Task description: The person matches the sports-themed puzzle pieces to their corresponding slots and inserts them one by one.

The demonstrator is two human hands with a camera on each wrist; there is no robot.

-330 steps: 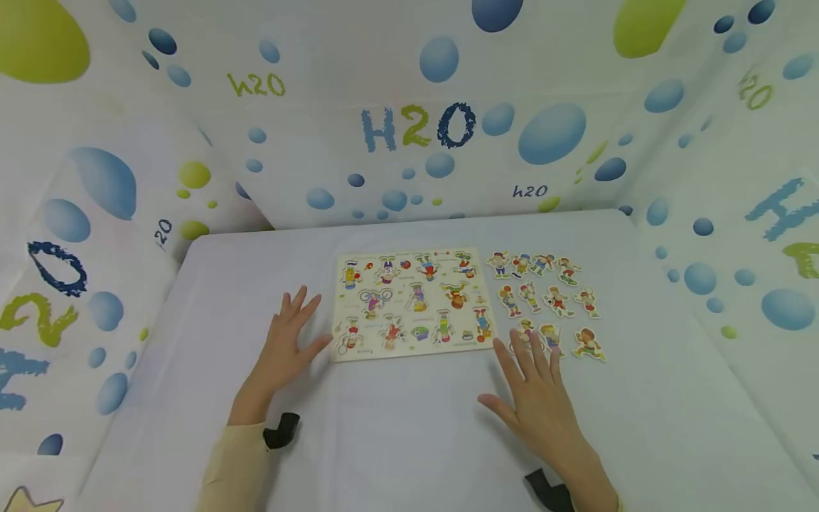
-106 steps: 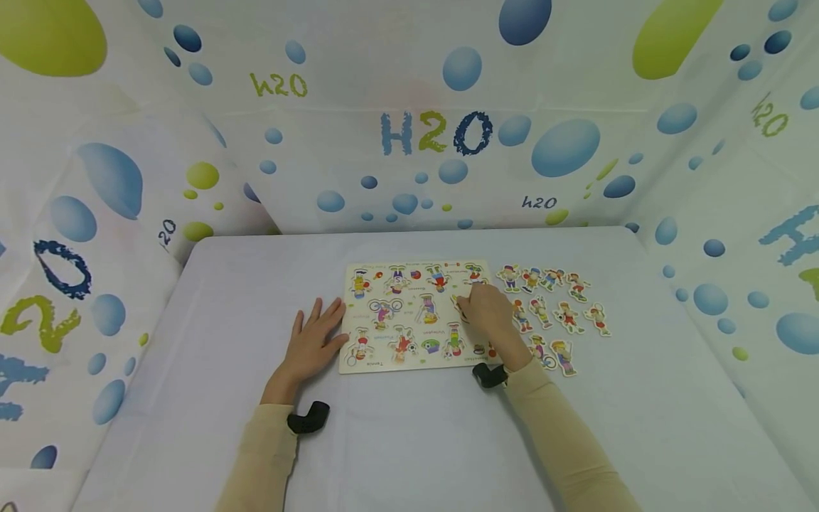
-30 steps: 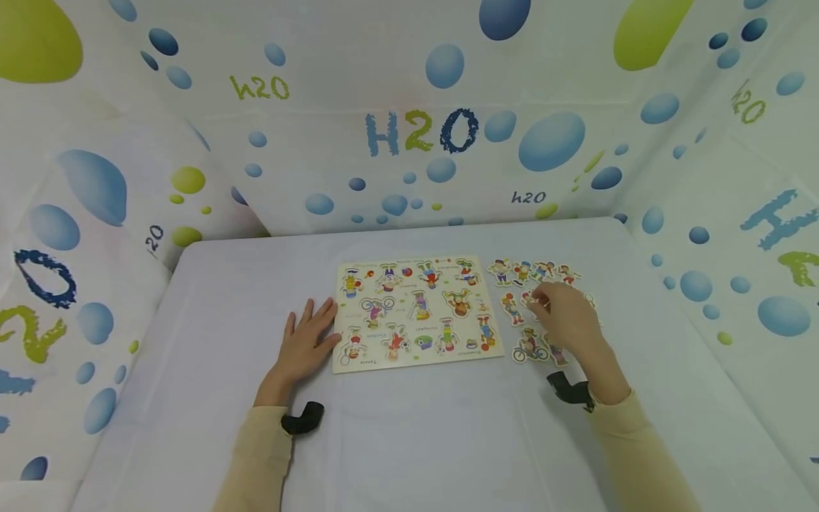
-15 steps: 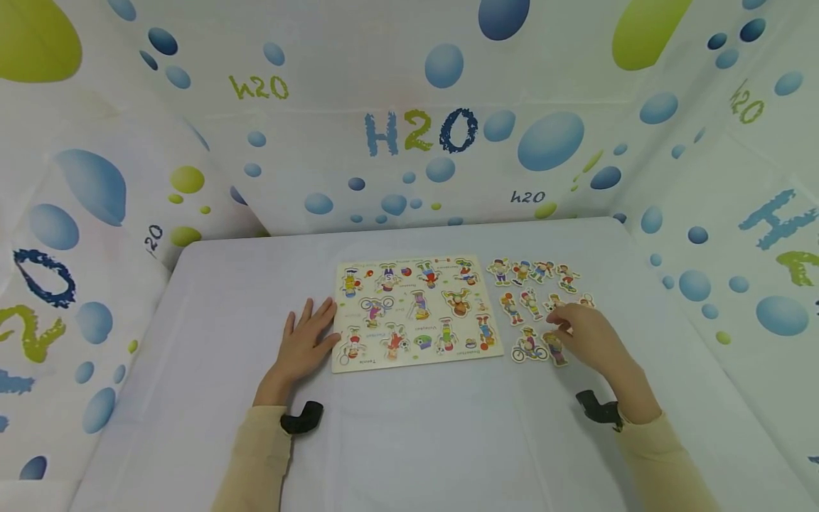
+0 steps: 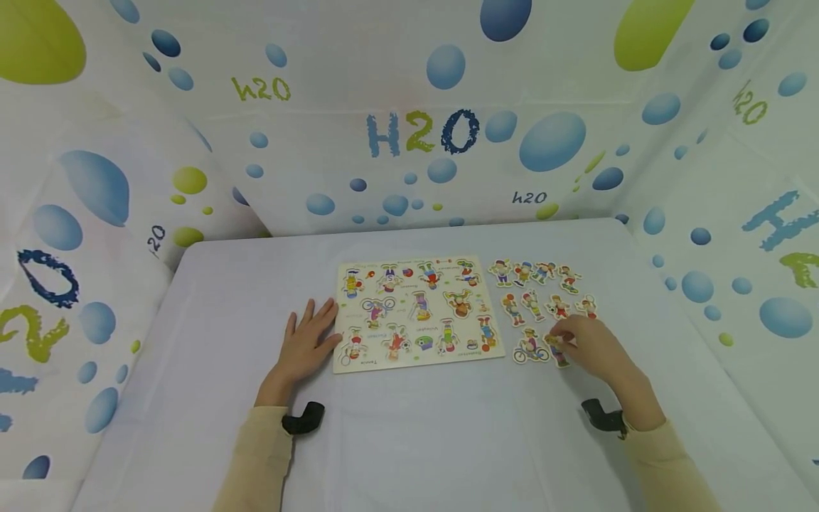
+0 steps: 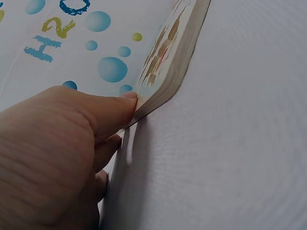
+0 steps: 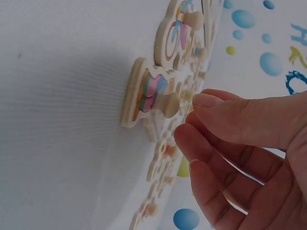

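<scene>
the left hand (image 5: pixel 306 348), unclenched, touches one cream rectangular wooden board (image 5: pixel 437 302). the right hand (image 5: pixel 595 348), grasping nothing, is just beside one multicoloured knobbed wooden figure (image 7: pixel 151 91), among ten lying right of the board.

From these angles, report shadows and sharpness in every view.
Head view: dim, even light, a soft shadow beside the right sleeve, words on the board barely legible; left wrist view: a dark shadow beside the left hand, the print foreshortened into streaks; right wrist view: a broad faint shadow on the white cloth, farther pieces softer than the nearest piece.
</scene>
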